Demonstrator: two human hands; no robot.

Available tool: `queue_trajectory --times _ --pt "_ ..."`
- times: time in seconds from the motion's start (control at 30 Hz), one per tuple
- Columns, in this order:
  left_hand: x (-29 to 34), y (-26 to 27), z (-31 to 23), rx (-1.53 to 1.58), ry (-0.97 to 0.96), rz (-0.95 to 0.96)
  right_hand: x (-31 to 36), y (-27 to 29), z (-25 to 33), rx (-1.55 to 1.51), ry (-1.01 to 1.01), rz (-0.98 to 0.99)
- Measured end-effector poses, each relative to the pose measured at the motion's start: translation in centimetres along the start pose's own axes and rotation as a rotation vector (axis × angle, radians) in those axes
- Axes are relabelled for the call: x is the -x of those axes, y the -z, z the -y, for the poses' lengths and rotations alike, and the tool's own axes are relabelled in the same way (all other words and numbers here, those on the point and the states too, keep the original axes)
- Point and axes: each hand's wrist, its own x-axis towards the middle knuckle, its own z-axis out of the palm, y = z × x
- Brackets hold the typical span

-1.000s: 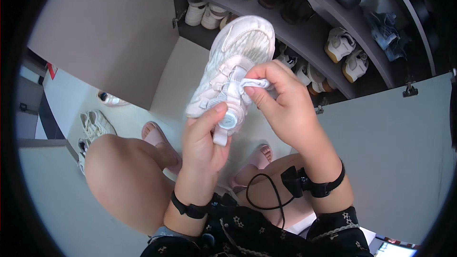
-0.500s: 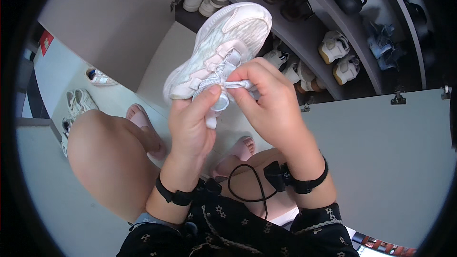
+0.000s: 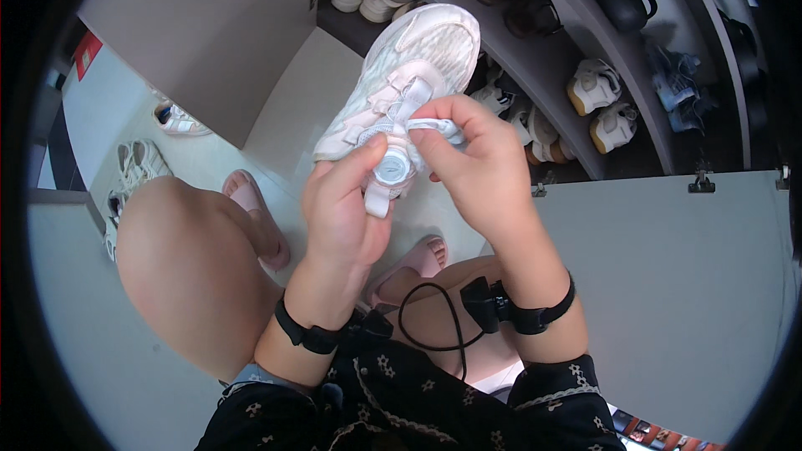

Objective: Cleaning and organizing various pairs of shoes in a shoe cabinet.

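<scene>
Pale pink-and-white mesh sneaker (image 3: 388,92), held in mid-air over the light tiled floor (image 3: 292,108) by the open grey shoe cabinet (image 3: 535,88), toe pointing away. The left hand (image 3: 344,209) is curled around its ankle end, thumb beside the tongue; the right hand (image 3: 480,159) pinches a white lace (image 3: 430,124) between thumb and forefinger. Looks light and soft-sided to me, the lace limp; the heel seems the surest place to grip.
</scene>
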Motion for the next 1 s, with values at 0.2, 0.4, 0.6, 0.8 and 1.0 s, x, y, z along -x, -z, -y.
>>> queue_trajectory --times 0.2,0.4,0.6,0.8,1.0 --pt "-0.1 0.2 -0.1 -0.005 0.002 -0.003 -0.1 0.5 0.2 -0.010 0.146 0.006" --pt "0.0 -0.4 0.6 -0.168 -0.147 0.067 0.1 0.1 0.1 0.272 0.309 0.019" --pt "-0.2 0.1 0.6 -0.302 -0.215 0.066 0.0 -1.0 -0.2 0.184 0.131 -0.035" --pt "-0.1 0.0 0.4 -0.153 -0.142 0.043 -0.8 -1.0 -0.5 -0.070 -0.170 0.032" --pt "0.0 0.0 -0.1 -0.092 -0.078 0.038 -0.8 -0.4 -1.2 -0.254 -0.062 0.123"
